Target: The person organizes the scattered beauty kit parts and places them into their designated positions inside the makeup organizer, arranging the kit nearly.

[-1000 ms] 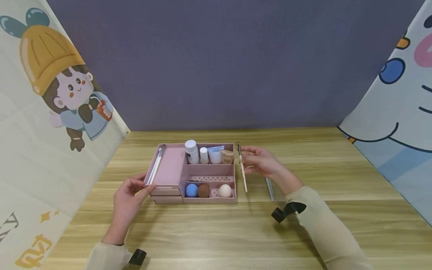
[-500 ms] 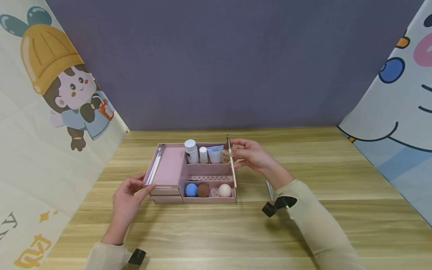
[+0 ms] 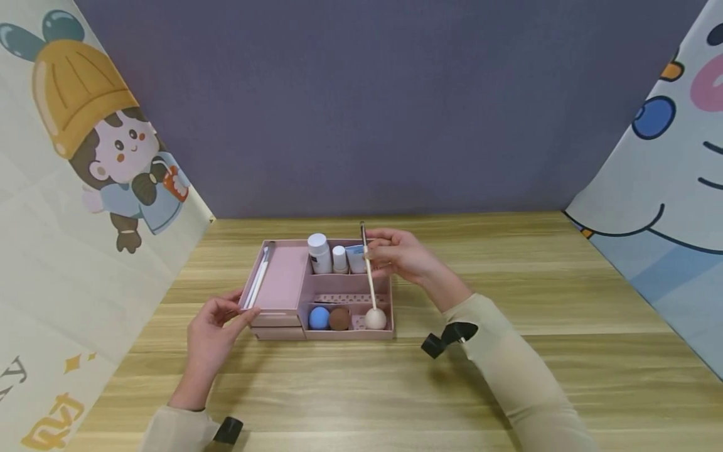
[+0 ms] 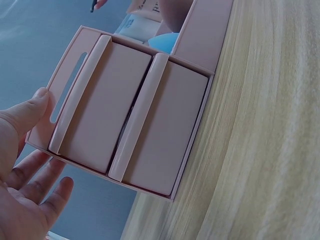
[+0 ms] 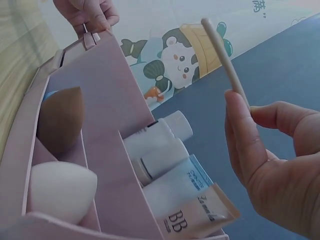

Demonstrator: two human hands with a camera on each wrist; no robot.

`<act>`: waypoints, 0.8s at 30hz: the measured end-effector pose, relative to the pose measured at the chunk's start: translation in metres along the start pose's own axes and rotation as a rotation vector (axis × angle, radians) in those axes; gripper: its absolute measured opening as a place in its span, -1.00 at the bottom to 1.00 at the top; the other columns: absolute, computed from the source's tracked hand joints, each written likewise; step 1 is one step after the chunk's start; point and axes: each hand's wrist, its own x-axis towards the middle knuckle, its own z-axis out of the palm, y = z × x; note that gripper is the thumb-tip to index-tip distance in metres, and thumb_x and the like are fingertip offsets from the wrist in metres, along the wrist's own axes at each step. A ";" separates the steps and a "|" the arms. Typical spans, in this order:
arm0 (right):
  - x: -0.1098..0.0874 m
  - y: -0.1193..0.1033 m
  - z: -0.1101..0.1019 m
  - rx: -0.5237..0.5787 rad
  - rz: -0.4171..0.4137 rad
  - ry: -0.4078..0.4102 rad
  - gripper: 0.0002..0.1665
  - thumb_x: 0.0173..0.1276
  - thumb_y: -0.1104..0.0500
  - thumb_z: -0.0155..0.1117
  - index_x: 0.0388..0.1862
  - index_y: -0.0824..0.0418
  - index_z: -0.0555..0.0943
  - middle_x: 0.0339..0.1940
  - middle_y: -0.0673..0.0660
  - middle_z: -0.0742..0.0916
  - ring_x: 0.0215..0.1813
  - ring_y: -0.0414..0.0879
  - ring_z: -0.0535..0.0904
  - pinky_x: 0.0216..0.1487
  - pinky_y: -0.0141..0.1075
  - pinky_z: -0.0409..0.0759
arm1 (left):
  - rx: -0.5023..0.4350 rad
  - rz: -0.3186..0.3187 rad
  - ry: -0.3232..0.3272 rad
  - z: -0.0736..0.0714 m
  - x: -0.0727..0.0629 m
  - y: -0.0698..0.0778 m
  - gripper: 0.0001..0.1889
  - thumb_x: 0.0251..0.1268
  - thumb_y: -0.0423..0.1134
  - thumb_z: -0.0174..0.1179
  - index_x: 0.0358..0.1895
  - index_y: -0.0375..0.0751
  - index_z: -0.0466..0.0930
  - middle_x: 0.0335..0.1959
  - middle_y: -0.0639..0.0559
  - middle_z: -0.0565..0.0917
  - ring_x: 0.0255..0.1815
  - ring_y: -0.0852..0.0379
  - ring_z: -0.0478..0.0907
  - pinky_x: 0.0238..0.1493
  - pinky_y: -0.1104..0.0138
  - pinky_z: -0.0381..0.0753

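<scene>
My right hand (image 3: 403, 254) pinches a makeup brush (image 3: 369, 270) between thumb and fingers, over the right side of a pink makeup organizer (image 3: 287, 276). The brush stands tilted, dark bristle end up and back, pale handle end in front of the white sponge (image 5: 62, 190). With thumb and fingers, my left hand (image 3: 214, 326) holds the organizer's front left corner, beside its two drawers (image 4: 107, 107). Two white-handled brushes (image 3: 258, 282) lie along the left of the organizer's flat top. The right wrist view shows only the held brush's pale handle.
The back compartment holds a white bottle (image 3: 320, 256), a smaller white-capped bottle (image 3: 339, 259), a blue tube (image 3: 355, 257) and a BB tube (image 5: 195, 215). Blue (image 3: 319, 318) and brown (image 3: 339, 319) sponges sit in front. A dark wall (image 3: 390, 125) stands behind the wooden table (image 3: 339, 389).
My right hand has carried the brush left, from beside the organizer to above its compartments. The brush lying on the table at right is now hidden behind my sleeve. My left hand has stayed put.
</scene>
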 end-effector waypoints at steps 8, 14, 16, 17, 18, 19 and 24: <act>0.011 -0.002 0.018 0.030 0.019 -0.003 -0.32 0.40 0.54 0.02 0.48 0.48 0.15 -0.25 0.08 0.66 -0.40 -0.14 0.66 -0.37 -0.33 0.74 | 0.010 -0.001 -0.002 0.000 0.001 -0.002 -0.70 0.15 -0.38 0.45 -0.23 -0.41 0.48 0.16 -0.16 0.64 -0.20 0.53 0.54 -0.14 0.65 0.55; 0.019 0.000 0.030 0.058 0.030 -0.019 -0.33 0.40 0.56 -0.02 0.48 0.47 0.15 -0.28 0.04 0.66 -0.40 -0.13 0.64 -0.36 -0.32 0.74 | 0.003 -0.005 -0.011 0.000 0.002 -0.003 -0.69 0.16 -0.37 0.45 -0.22 -0.40 0.47 0.17 -0.15 0.63 -0.18 0.52 0.54 -0.14 0.66 0.54; 0.022 0.002 0.034 0.051 0.028 -0.019 -0.34 0.41 0.56 -0.02 0.47 0.47 0.16 -0.29 0.04 0.66 -0.40 -0.13 0.64 -0.36 -0.32 0.74 | 0.001 -0.001 -0.010 0.001 0.002 -0.003 -0.69 0.16 -0.37 0.45 -0.22 -0.41 0.47 0.17 -0.16 0.63 -0.18 0.52 0.54 -0.13 0.65 0.54; 0.024 0.003 0.036 0.046 0.027 -0.018 -0.34 0.41 0.56 -0.01 0.47 0.48 0.16 -0.28 0.04 0.66 -0.40 -0.13 0.64 -0.34 -0.31 0.74 | 0.001 0.001 -0.008 0.001 0.002 -0.003 -0.69 0.16 -0.38 0.45 -0.22 -0.41 0.47 0.17 -0.16 0.63 -0.18 0.52 0.54 -0.13 0.65 0.54; 0.025 0.004 0.038 0.042 0.027 -0.014 -0.34 0.41 0.56 -0.01 0.47 0.47 0.17 -0.28 0.04 0.66 -0.39 -0.13 0.64 -0.34 -0.30 0.75 | 0.002 0.004 -0.006 0.001 0.002 -0.003 -0.70 0.16 -0.38 0.45 -0.22 -0.41 0.47 0.17 -0.17 0.63 -0.18 0.52 0.54 -0.12 0.64 0.55; 0.027 0.005 0.040 0.040 0.026 -0.009 -0.35 0.41 0.56 0.00 0.47 0.47 0.18 -0.27 0.05 0.66 -0.39 -0.12 0.64 -0.33 -0.30 0.75 | 0.001 0.006 -0.005 0.001 0.002 -0.004 -0.70 0.16 -0.39 0.45 -0.23 -0.42 0.47 0.17 -0.17 0.63 -0.18 0.52 0.54 -0.11 0.64 0.55; 0.037 0.010 0.049 0.058 0.027 0.006 -0.36 0.40 0.56 0.02 0.45 0.46 0.22 -0.26 0.08 0.67 -0.40 -0.11 0.64 -0.36 -0.30 0.74 | 0.004 0.012 0.004 0.001 0.003 -0.004 -0.71 0.15 -0.41 0.45 -0.24 -0.42 0.48 0.16 -0.20 0.63 -0.19 0.53 0.54 -0.09 0.61 0.57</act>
